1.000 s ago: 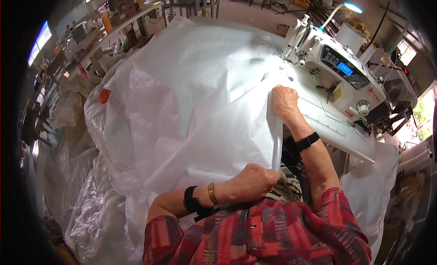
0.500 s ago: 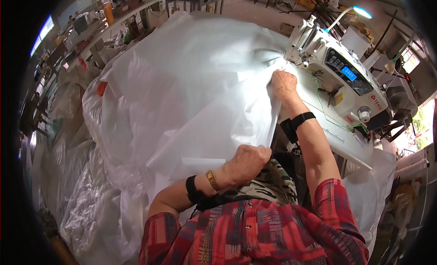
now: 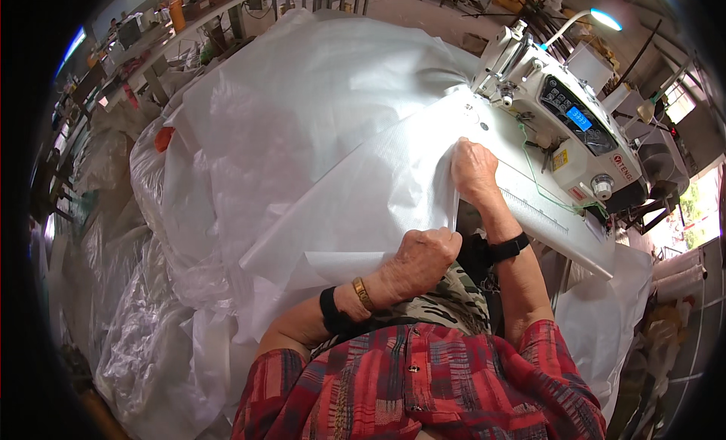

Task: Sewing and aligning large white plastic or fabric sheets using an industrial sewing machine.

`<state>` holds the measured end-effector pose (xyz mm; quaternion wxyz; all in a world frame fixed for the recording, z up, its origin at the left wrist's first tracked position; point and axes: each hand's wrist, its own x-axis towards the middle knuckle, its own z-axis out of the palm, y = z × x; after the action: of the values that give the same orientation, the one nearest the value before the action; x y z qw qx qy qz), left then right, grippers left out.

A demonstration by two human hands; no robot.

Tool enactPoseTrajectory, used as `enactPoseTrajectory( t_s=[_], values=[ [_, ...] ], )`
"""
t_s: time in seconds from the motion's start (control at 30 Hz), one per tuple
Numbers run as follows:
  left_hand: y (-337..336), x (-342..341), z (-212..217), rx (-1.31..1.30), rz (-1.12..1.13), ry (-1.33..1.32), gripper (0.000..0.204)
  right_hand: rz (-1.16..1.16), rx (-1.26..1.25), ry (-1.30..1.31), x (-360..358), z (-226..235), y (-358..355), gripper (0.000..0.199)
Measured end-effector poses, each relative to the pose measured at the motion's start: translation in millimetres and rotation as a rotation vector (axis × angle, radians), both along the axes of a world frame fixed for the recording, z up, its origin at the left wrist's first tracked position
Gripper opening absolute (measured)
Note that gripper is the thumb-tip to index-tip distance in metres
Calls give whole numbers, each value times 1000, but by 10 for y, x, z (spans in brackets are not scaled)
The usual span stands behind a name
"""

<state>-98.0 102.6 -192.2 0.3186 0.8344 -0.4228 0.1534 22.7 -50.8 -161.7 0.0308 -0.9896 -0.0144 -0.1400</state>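
Observation:
A large sheet of white, slightly translucent woven plastic fabric (image 3: pixel 318 130) spreads over the work surface and hangs down toward my lap. My left hand (image 3: pixel 425 260) is closed on its near edge, just above my camouflage-patterned trousers. Farther along the same edge, my right hand (image 3: pixel 474 168) pinches the fabric, its fingertips tucked against the cloth. Beyond the right hand stands a white sewing machine (image 3: pixel 560 115) with a lit blue display. The far end of the fabric edge lies close to the machine's needle area, whose details are too small to make out.
A lit lamp (image 3: pixel 605 20) arches over the machine. The white machine table (image 3: pixel 556 224) has a ruler strip, with green thread (image 3: pixel 541 179) trailing across. Crumpled clear plastic (image 3: pixel 151 326) heaps at the left. A long cluttered bench (image 3: pixel 204 20) stands far left.
My right hand has drawn back from the needle area toward me, uncovering part of the machine bed. My left hand has shifted slightly right and up, still gripping the fabric edge.

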Motion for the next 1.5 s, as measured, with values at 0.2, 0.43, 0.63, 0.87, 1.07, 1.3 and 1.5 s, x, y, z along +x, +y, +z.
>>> enactPoseTrajectory(
  t_s=[0.2,0.43,0.63,0.87,1.07,1.3,1.5],
  values=[
    [-99,257,-82,20,66,-49,2,40,-208,62,317,62,-18,9],
    [-320,631,-36,128,206,-33,2,15,-246,-22,746,-59,-181,15],
    [-326,657,-133,-21,277,53,9,-147,178,-152,662,-156,-344,38],
    [161,307,-241,-248,247,192,10,29,963,-106,-798,-287,-170,21],
    [565,50,-632,-20,339,276,10,-60,1612,602,-1376,-1052,147,59],
    [790,156,-527,-18,271,140,11,-28,1459,927,-1373,-1127,667,40],
    [982,269,-307,91,291,126,9,56,1358,895,-1357,-1368,667,34]
  ],
)
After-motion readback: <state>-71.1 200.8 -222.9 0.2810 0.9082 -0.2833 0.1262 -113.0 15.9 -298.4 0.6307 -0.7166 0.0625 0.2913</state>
